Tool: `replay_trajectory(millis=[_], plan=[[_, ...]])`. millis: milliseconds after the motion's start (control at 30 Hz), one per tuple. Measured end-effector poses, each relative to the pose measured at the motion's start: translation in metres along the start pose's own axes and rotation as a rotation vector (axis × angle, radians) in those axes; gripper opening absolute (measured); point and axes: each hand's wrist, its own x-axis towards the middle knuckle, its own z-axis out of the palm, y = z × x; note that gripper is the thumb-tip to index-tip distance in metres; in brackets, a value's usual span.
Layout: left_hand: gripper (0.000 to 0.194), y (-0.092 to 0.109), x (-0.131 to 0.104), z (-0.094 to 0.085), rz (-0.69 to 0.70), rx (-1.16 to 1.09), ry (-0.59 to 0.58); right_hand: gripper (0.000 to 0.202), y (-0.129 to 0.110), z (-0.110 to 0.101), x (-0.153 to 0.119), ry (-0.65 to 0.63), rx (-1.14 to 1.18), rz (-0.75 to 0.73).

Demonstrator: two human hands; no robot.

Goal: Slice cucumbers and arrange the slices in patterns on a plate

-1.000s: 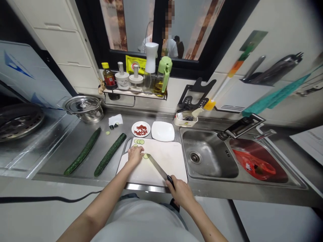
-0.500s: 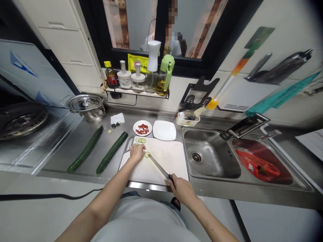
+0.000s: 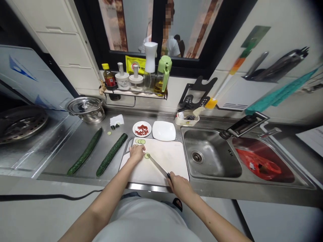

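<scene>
My right hand (image 3: 179, 185) is wrapped round the black handle of a kitchen knife (image 3: 158, 165). Its blade points up and left across the white cutting board (image 3: 161, 174), the tip at a round cucumber slice (image 3: 147, 155). Just left of that slice, my left hand (image 3: 137, 153) is low over the board, fingers partly stretched and apart; whether a fingertip touches the slice is unclear. Several cucumber slices (image 3: 140, 141) lie in an overlapping row at the board's upper left. Two whole cucumbers (image 3: 112, 154) (image 3: 85, 151) rest on the steel counter to the left.
Behind the board stand a plate of red chopped bits (image 3: 141, 129) and a white square plate (image 3: 164, 130). Cucumber ends (image 3: 115, 126) lie by a white tissue (image 3: 117, 119). A lidded pot (image 3: 87, 111) is farther left; a sink (image 3: 212, 154) adjoins on the right.
The view has tilted slightly. Both hands, the knife and the cucumber slice keep nearly the same places on the board.
</scene>
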Motion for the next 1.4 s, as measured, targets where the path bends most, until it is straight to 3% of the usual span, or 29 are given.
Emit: replay_trajectory(millis=[700,1100,1400], plan=[[0.020,-0.002,0.003,0.001,-0.020,-0.018,-0.019,0.028,-0.004,0.001,0.008,0.014,-0.016,0.004],[0.020,-0.003,0.000,0.002,0.001,-0.024,-0.009,0.028,-0.004,-0.012,-0.007,-0.048,-0.043,0.043],[0.019,-0.003,0.001,0.003,0.000,-0.012,-0.010,0.028,-0.006,-0.005,0.004,-0.004,-0.032,0.011]])
